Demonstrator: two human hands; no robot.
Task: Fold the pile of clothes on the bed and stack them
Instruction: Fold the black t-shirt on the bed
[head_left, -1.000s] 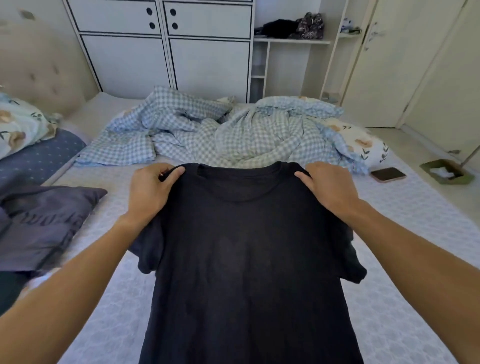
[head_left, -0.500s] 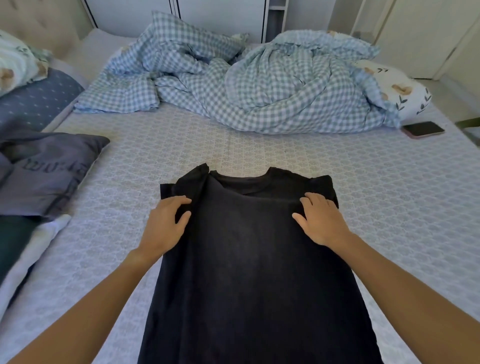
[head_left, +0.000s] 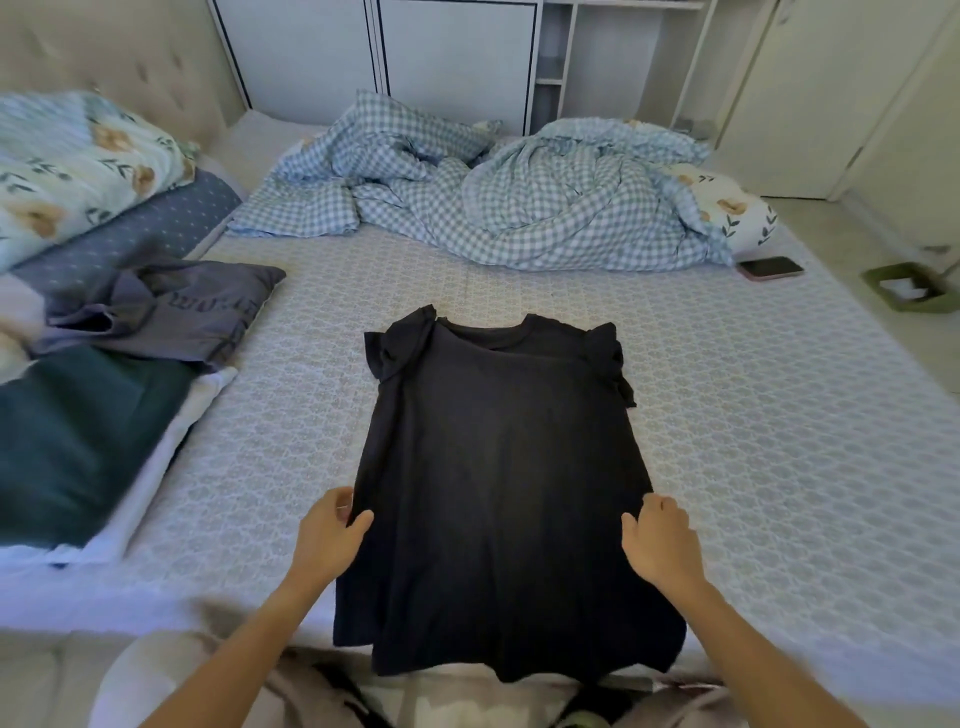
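Note:
A black T-shirt (head_left: 498, 467) lies flat on the patterned mattress (head_left: 753, 441), collar away from me, both sleeves tucked in and bunched at the shoulders, hem hanging over the near edge. My left hand (head_left: 332, 540) pinches the shirt's left side edge about halfway down, thumb on top of the cloth. On the opposite side edge my right hand (head_left: 660, 545) holds the cloth with curled fingers. More clothes lie at the left: a grey-purple garment (head_left: 156, 312) and a dark green one (head_left: 78, 441) on something white.
A crumpled blue checked duvet (head_left: 519, 197) fills the far half of the bed. A phone (head_left: 771, 268) lies at the right edge beside a floral pillow (head_left: 737, 208). Floral and blue pillows (head_left: 78, 166) sit far left. A green box (head_left: 906, 288) stands on the floor.
The shirt, held up by its shoulders a second ago, now lies on the mattress. Both hands have slid from the shoulders down to its side edges.

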